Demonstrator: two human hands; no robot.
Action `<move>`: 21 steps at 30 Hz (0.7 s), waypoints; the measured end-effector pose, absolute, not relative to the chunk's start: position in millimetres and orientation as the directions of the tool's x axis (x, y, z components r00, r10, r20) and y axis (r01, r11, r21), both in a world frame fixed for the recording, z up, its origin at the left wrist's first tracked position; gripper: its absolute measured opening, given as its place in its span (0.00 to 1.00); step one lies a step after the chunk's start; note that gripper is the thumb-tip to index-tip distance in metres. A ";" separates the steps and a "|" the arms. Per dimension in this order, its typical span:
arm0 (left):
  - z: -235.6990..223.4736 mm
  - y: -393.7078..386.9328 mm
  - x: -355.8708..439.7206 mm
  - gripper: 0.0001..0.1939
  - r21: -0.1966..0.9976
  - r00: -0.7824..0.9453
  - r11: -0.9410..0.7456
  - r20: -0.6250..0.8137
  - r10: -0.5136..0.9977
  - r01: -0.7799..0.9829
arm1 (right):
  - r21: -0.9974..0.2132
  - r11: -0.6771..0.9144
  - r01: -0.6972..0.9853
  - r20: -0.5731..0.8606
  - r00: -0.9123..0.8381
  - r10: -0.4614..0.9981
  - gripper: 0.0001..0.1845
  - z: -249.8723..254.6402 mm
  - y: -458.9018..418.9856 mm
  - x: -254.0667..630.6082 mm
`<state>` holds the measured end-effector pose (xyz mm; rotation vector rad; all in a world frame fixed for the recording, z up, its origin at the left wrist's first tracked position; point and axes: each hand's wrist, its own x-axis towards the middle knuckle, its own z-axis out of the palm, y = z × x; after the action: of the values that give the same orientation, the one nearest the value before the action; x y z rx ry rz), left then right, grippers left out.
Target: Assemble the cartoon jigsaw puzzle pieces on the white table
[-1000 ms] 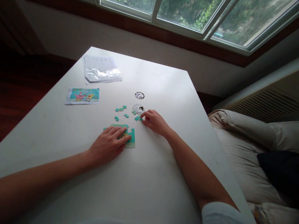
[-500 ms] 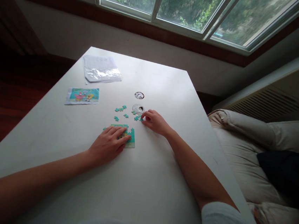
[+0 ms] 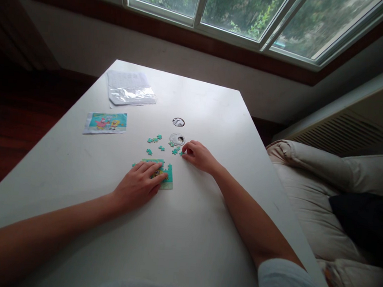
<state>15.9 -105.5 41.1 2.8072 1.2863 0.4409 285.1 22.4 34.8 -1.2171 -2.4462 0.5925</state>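
Note:
A partly joined jigsaw puzzle (image 3: 169, 177), teal with a pale green lower border, lies on the white table. My left hand (image 3: 140, 181) rests flat on it, fingers stretched out, hiding most of its left side and middle. Beyond the puzzle and to its right, my right hand (image 3: 197, 155) has its thumb and fingers pinched on a small teal puzzle piece (image 3: 182, 153) at the tabletop. Just left of those fingertips is a cluster of loose pieces (image 3: 175, 151). Several more loose pieces (image 3: 154, 140) are scattered farther left.
A printed picture sheet (image 3: 107, 122) with cartoon figures lies to the left. Behind it are papers with a clear plastic bag (image 3: 132, 90). Two round metal-rimmed table inserts (image 3: 177, 139) sit past the pieces. A beige sofa (image 3: 305, 190) stands along the right side.
My right hand has shifted slightly to the right, drawing the pinched puzzle piece a little away from the cluster. My left hand has stayed in place on the puzzle.

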 end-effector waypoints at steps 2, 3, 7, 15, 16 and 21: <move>40.5 -105.6 15.8 0.17 0.135 0.620 -0.661 0.248 0.744 0.739 | -0.501 0.548 0.670 0.111 -0.579 0.808 0.04 35.0 22.2 284.7; 40.4 -105.7 15.8 0.17 0.134 0.621 -0.661 0.246 0.744 0.739 | -0.499 0.551 0.669 0.109 -0.583 0.805 0.03 35.2 21.9 284.3; 40.8 -106.0 16.4 0.17 0.142 0.620 -0.658 0.237 0.748 0.740 | -0.498 0.546 0.674 0.114 -0.573 0.811 0.06 35.3 20.3 283.2; 40.5 -105.8 16.6 0.17 0.140 0.621 -0.658 0.233 0.748 0.740 | -0.464 0.506 0.727 0.099 -0.524 0.846 0.04 35.6 20.7 283.4; 40.7 -105.9 16.5 0.17 0.140 0.621 -0.658 0.236 0.748 0.740 | -0.466 0.504 0.727 0.093 -0.526 0.845 0.04 35.6 21.0 283.6; 40.6 -106.0 16.5 0.16 0.129 0.621 -0.660 0.248 0.744 0.740 | -0.496 0.512 0.701 0.083 -0.548 0.832 0.05 34.8 22.2 283.8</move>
<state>16.5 -106.0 40.6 2.8152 1.2885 0.4408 283.8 22.2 34.8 -1.2827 -2.4463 0.5933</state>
